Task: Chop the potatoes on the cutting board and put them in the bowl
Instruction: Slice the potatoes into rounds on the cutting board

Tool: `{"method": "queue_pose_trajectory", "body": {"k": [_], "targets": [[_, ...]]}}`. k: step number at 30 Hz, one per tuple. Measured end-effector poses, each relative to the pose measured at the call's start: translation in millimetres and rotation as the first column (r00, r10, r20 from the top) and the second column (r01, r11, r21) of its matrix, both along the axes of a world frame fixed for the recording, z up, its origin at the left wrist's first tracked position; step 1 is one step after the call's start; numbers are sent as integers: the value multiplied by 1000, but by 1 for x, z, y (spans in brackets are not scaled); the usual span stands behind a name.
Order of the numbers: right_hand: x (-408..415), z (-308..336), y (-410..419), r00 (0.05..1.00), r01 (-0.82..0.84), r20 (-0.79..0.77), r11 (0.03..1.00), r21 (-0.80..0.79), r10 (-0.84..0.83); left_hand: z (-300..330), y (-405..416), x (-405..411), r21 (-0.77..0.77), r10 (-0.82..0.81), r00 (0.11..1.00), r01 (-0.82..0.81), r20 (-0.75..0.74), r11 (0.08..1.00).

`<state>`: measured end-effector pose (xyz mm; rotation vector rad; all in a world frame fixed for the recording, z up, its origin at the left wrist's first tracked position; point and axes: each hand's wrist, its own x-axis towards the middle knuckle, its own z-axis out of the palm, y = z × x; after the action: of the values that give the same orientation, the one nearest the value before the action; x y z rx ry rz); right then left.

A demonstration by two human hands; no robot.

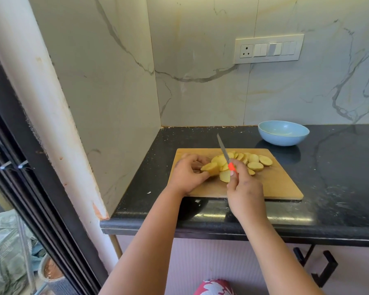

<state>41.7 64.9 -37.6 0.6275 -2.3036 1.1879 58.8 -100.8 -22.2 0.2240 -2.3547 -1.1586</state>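
I am curling my left hand (pixel 188 174) around the uncut potato end (pixel 210 168), pinning it to the wooden cutting board (pixel 281 184) so it cannot roll. My right hand (pixel 244 188) is gripping the orange-handled knife (pixel 225 155), blade raised clear. Finished slices (pixel 255 162) are lying fanned alongside; the blue bowl (pixel 283 133) is waiting behind on the countertop.

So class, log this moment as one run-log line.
left hand holds potato | right hand grips knife | slices on board | bowl empty
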Motion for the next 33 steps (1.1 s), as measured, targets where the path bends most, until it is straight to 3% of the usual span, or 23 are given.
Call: {"method": "queue_pose_trajectory", "body": {"k": [4,11,15,18,22,28,33], "targets": [[6,-2,-8,995,-42,87,998,43,38,2,3,2,8,-11,1000,11,10,1000],[-5,2,-1,953,24,300,981,-191,35,0,8,-5,-185,-77,988,101,133,978],[-8,0,-1,943,30,329,979,-204,40,-2,5,-9,-234,-48,982,92,185,968],[-7,0,-2,949,26,312,979,-203,39,-5,3,-9,-213,-38,993,62,116,975],[-3,0,-3,969,2,245,983,-184,44,-6,-2,-7,3,-70,997,71,-35,998],[7,-5,-7,997,-36,65,999,-27,37,-3,-7,-4,240,-33,999,41,-36,970],[16,-8,-12,998,-63,-20,992,108,66,-5,-4,-5,197,73,996,-63,-46,978]]}}
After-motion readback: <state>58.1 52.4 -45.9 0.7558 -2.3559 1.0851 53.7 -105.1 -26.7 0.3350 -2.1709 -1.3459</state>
